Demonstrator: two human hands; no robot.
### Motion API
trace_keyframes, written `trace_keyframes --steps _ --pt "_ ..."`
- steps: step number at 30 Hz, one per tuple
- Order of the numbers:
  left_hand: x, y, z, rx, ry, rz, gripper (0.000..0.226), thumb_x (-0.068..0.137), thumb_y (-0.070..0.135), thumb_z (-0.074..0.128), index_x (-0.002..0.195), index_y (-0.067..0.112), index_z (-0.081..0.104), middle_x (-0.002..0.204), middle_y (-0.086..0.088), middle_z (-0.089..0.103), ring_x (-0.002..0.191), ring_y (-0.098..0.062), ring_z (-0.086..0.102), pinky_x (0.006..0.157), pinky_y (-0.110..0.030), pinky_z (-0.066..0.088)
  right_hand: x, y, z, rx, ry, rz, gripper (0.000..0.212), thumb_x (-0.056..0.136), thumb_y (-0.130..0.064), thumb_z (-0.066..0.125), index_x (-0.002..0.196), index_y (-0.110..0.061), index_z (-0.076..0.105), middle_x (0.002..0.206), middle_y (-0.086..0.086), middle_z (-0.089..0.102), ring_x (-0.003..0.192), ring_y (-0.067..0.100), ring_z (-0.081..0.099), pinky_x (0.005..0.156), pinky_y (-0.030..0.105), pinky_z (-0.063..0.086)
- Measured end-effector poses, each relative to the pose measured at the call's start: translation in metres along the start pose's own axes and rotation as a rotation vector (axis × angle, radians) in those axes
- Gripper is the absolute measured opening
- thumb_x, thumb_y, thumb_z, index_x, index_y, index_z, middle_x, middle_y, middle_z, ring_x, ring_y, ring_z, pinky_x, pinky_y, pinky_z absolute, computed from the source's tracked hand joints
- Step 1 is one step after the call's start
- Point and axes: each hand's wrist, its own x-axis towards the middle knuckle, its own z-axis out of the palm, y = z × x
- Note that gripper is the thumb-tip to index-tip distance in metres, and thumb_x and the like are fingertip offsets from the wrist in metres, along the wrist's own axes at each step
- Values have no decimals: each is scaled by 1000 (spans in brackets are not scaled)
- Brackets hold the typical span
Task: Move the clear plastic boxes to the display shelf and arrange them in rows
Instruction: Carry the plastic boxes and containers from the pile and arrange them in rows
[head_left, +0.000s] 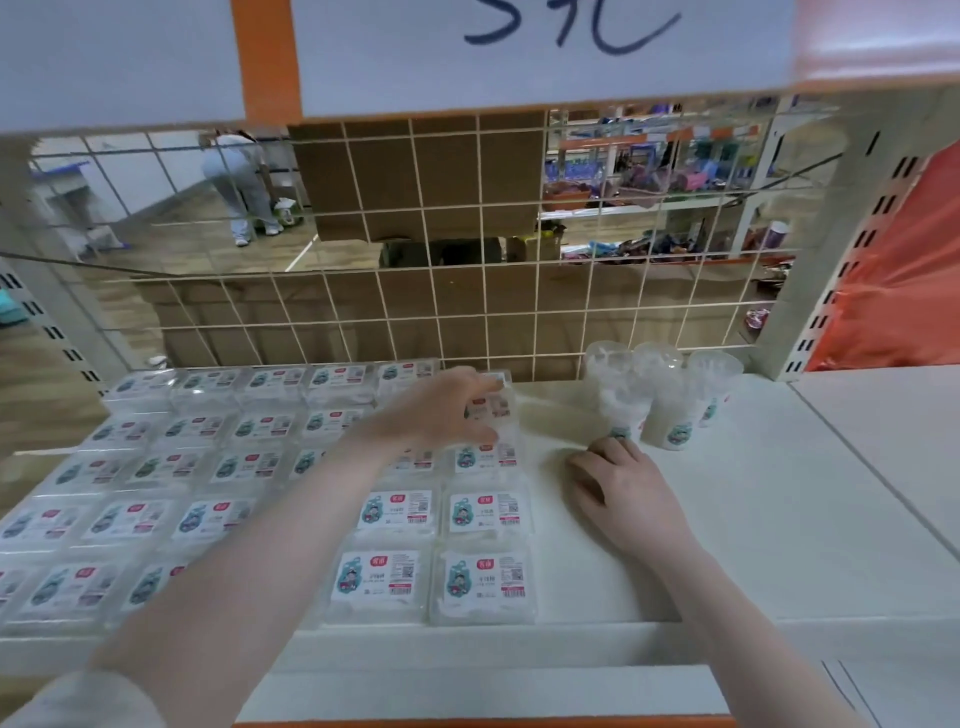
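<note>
While the left hand curled its grip around a clear plastic box at the grid's one-o'clock corner on the display shelf, squaring it against its neighbours seemed wise; the right hand rested flat, holding nothing.

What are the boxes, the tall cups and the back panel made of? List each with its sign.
Boxes: clear glossy plastic, apparently; white contents show through around the printed paper labels.
Tall cups: translucent plastic, probably; contents look milky through the walls.
Back panel: cream-coated wire grid, likely metal; the store shows through its squares.
</note>
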Motion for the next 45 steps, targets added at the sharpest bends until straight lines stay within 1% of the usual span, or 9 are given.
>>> trace_keyframes --steps 4,10,15,22,28,35,41,43,45 --pt "23 4 -7 -36 24 -26 62 84 27 68 139 15 43 130 -4 51 106 -13 48 88 -22 35 0 -1 -1 -11 -31 -4 38 78 -35 40 86 -12 69 77 6 60 71 30 57 60 37 52" --pt "51 3 -13 -52 -46 -131 64 85 23 67 142 19 37 136 -3 47 120 -20 47 101 -35 39 -1 0 -2 20 -35 -6 36 78 -35 41 85 -12 68 78 5 58 72 29 55 60 35 50" --pt "59 -3 -14 -26 -117 -185 63 88 17 62 144 21 34 140 -3 45 125 -22 45 105 -36 38 -1 0 -2 33 -24 5 32 77 -34 43 81 -14 66 77 3 57 71 27 54 60 34 50" --pt "63 -12 -13 -5 -112 -161 60 91 18 59 145 22 33 144 -2 40 127 -21 42 107 -35 34 0 0 -2 43 -12 4 30 76 -34 44 81 -15 67 76 2 57 71 25 55 59 34 50" --pt "64 -32 -5 27 -71 -129 56 91 25 58 143 25 37 141 -2 40 125 -19 42 108 -36 34 0 1 -1 51 -27 7 29 78 -34 44 83 -15 66 77 2 56 72 27 54 61 34 50" --pt "65 -42 0 45 -40 -79 52 92 27 58 141 26 40 138 0 44 123 -17 43 106 -33 34 -1 0 -2 47 -47 19 32 79 -36 41 84 -16 65 79 2 56 75 27 53 63 35 50" --pt "64 -43 2 62 -41 -84 53 92 27 58 141 28 39 140 1 42 125 -18 42 108 -37 34 -2 -1 -4 63 -44 24 33 79 -35 41 84 -14 66 79 3 56 74 27 54 62 35 50" --pt "61 -39 4 69 -23 -95 49 93 28 56 140 26 42 140 2 43 122 -18 46 105 -36 38 -2 0 -4 74 -35 26 33 78 -33 40 83 -14 67 77 3 57 73 27 55 61 35 50" --pt "51 -33 6 69 74 -105 43 94 26 54 136 21 48 136 1 48 116 -19 51 98 -30 42 0 1 -4 83 -18 33 32 77 -31 40 81 -14 67 76 4 57 72 28 55 59 36 51"
